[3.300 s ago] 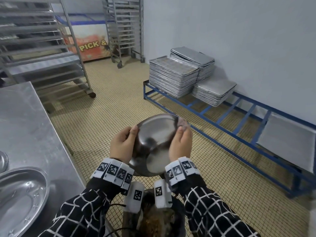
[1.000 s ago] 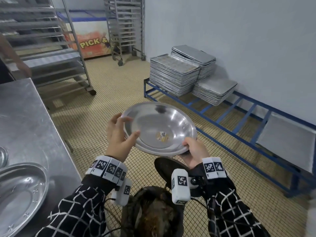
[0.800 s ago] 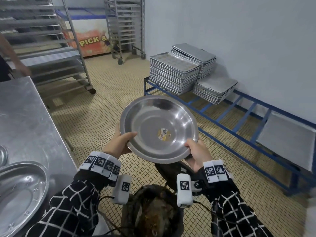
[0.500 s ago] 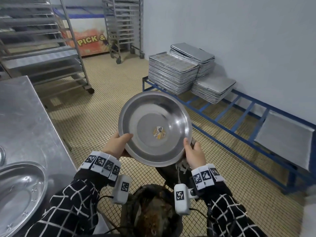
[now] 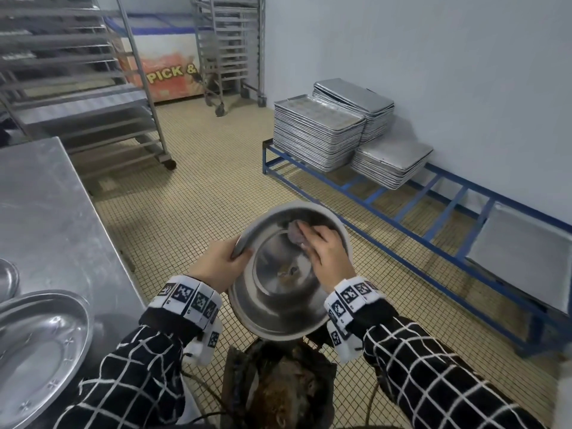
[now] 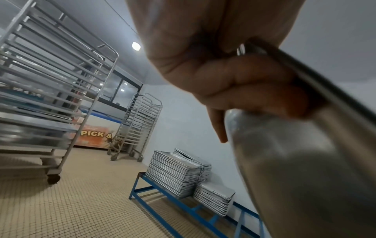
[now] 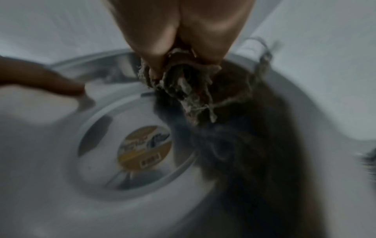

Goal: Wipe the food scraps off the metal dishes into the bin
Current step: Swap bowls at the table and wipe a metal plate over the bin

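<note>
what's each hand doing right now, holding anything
Left hand: grips the rim of the metal dish.
Right hand: pinches a rag against the inside of the dish.

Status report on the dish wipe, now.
Left hand grips dish rim. Right hand presses rag inside it. Dish tilted over bin. Nothing in the way.

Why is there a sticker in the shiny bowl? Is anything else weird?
A round label is stuck to the middle of the metal dish, odd for a used dish. The rag in the right hand looks frayed and dirty. Nothing has spilled.
</note>
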